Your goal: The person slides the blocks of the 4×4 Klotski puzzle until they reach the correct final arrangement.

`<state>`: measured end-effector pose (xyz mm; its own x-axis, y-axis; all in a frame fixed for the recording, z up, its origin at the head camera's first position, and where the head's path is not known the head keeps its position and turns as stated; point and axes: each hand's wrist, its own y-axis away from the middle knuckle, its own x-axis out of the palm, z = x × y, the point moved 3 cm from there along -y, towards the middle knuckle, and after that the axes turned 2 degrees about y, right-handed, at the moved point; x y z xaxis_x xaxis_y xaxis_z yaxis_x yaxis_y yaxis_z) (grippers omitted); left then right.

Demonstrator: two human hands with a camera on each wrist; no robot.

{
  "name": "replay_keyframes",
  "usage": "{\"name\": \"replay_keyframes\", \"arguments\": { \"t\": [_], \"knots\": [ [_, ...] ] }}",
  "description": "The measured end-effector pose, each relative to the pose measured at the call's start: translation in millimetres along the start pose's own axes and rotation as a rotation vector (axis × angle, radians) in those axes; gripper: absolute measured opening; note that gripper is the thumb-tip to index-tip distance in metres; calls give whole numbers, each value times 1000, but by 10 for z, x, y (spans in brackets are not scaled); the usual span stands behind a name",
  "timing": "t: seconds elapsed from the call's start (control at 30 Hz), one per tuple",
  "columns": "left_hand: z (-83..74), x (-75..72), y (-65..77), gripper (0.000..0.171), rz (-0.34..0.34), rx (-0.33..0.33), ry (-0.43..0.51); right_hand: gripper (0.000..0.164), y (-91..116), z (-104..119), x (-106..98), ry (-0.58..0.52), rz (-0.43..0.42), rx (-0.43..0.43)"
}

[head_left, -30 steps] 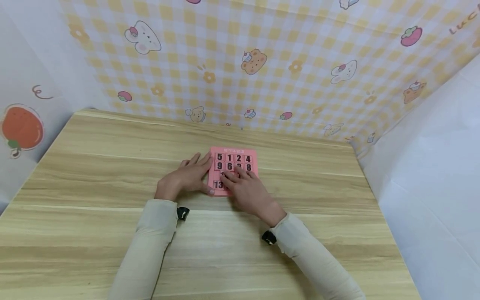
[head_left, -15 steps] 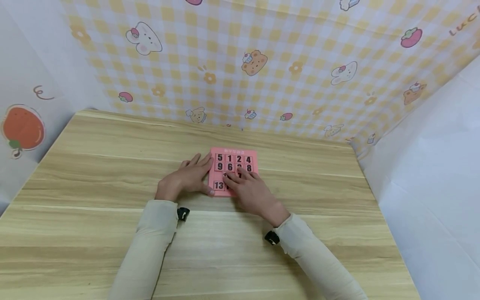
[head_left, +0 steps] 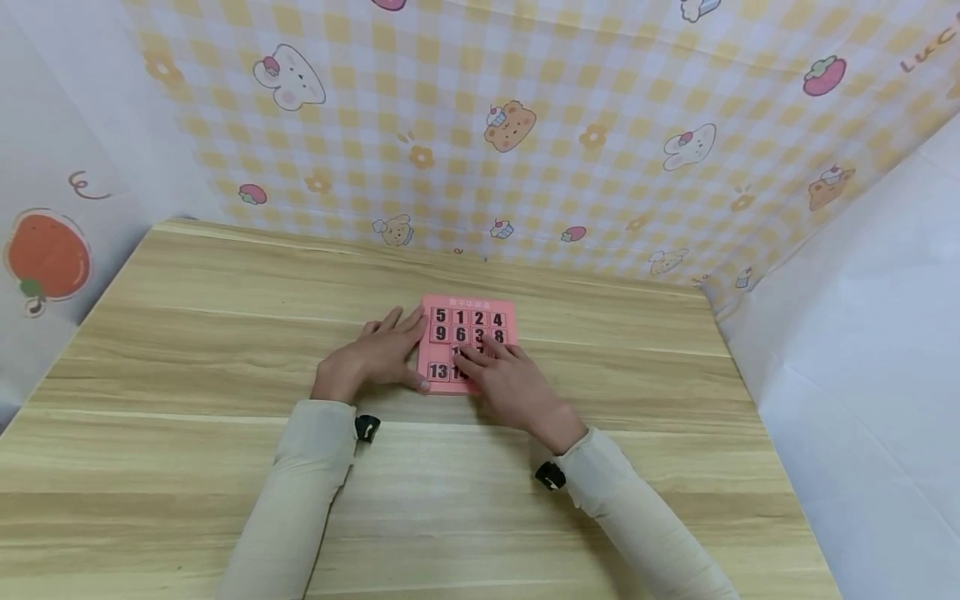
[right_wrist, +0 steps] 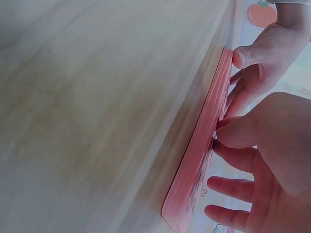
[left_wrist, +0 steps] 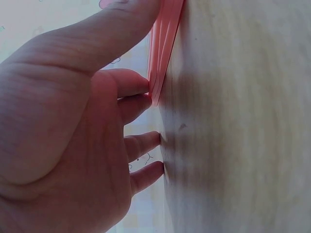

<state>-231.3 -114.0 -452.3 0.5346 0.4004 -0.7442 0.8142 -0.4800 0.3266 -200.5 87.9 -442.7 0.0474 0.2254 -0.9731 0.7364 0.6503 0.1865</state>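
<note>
A pink number sliding puzzle lies flat on the wooden table, its tiles printed with black numbers. The top row reads 5, 1, 2, 4, and an empty slot shows at the left of the third row. My left hand rests along the puzzle's left side, thumb at the near corner and fingers spread. In the left wrist view, two fingertips meet the pink side wall and two others touch the table. My right hand reaches over the near right part, fingertips on the third-row tiles, hiding several of them.
The wooden table extends around the puzzle. A yellow checked cloth with cartoon prints hangs behind it, and white sheets stand at the sides. Black wrist cameras sit at both cuffs.
My right hand has slid slightly to the right, and the third-row tile under its fingertip has shifted right with it. More of the 3 and 14 tiles shows. The left hand stays put.
</note>
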Motion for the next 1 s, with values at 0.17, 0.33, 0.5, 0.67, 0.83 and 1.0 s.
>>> {"name": "replay_keyframes", "arguments": {
  "t": [0.17, 0.33, 0.5, 0.67, 0.83, 1.0],
  "knots": [
    [3, -3, 6, 111, -2, 5, -7, 57, -11, -15, -3, -13, 0, -4],
    [7, -4, -4, 112, -3, 5, -9, 58, -60, -31, -36, 12, -51, -11],
    [4, -6, -5, 112, -1, 7, -19, 60, -162, -30, -75, 37, -70, -20],
    [7, -8, -3, 110, 2, 13, -24, 61, -306, -18, -83, 13, -34, -11],
    [4, -6, -2, 110, 4, 16, -23, 59, -421, -24, -70, 22, 16, 21],
    [4, -8, 5, 110, 1, 13, -22, 56, -496, -29, -60, 29, 51, 43]
  ]
}}
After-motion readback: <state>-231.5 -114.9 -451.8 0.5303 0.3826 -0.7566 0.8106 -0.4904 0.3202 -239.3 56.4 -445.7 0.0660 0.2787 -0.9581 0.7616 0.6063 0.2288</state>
